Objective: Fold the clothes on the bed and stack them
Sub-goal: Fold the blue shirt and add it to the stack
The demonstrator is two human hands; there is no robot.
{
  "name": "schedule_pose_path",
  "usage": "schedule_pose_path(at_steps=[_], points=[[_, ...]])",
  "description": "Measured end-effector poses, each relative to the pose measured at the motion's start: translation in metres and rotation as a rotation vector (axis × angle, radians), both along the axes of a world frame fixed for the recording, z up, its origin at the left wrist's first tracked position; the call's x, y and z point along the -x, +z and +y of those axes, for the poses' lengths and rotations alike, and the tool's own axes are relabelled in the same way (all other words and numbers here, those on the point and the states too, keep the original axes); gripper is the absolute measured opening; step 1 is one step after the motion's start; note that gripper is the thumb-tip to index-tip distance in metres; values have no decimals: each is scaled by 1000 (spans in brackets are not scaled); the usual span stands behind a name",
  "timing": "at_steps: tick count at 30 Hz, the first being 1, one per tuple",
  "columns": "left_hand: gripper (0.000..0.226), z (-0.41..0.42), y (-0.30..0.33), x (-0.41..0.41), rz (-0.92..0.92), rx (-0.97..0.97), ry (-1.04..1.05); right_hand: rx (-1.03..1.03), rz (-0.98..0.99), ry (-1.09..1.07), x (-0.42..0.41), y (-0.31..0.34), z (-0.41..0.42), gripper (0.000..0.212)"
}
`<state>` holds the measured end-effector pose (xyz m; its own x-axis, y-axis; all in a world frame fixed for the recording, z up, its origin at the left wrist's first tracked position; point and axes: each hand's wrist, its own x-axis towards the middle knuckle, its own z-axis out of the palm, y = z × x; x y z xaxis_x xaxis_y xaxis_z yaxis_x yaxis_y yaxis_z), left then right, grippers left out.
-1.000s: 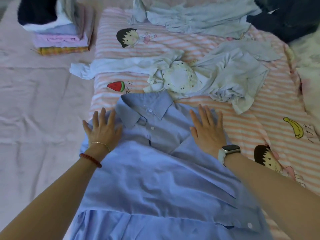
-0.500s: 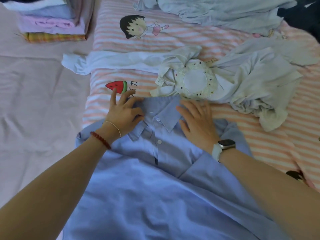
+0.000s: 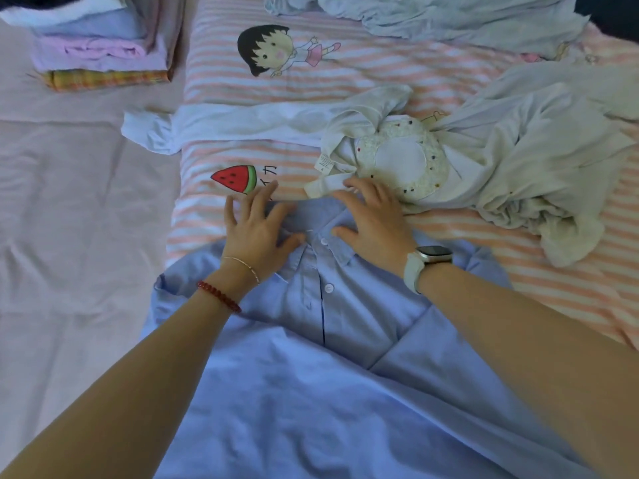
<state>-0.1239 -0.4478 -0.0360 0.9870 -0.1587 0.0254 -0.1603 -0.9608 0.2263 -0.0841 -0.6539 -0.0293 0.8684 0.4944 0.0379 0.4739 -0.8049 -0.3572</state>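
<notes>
Far left, folded stack (image 3: 100, 50) done. Near, blue shirt (image 3: 311, 340) half-folded — left hand (image 3: 257, 226), right hand (image 3: 371, 219) flat, fingers spread on collar. Far right, white garment (image 3: 501, 160) unfolded.

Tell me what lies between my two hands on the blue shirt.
In the head view, the collar and top button lie between left hand and right hand.

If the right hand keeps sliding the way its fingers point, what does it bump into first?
Most likely the small white garment with the round frilly collar: the right hand already has its fingertips at that garment's near edge.
</notes>
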Motion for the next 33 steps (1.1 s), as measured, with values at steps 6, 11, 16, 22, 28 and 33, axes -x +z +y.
schedule_pose_path(at_steps=[6, 11, 16, 22, 28, 33], points=[[60, 33, 29, 21, 122, 113, 330, 4, 147, -176, 6, 19, -33, 41], [27, 39, 34, 16, 354, 184, 311, 172, 336, -259, -1, 21, -31, 39], [30, 36, 51, 20, 352, 252, 246, -187, 552, -248, -1, 32, -34, 27], [27, 25, 86, 82, -69, 223, 90, -214, 100, -145, 60, 74, -49, 24], [33, 18, 81, 192, -232, 121, 0, -172, -49, 64, 163, 90, -83, 25], [35, 8, 60, 296, -225, 174, -88, -142, -86, 128, 255, 81, -115, 26]])
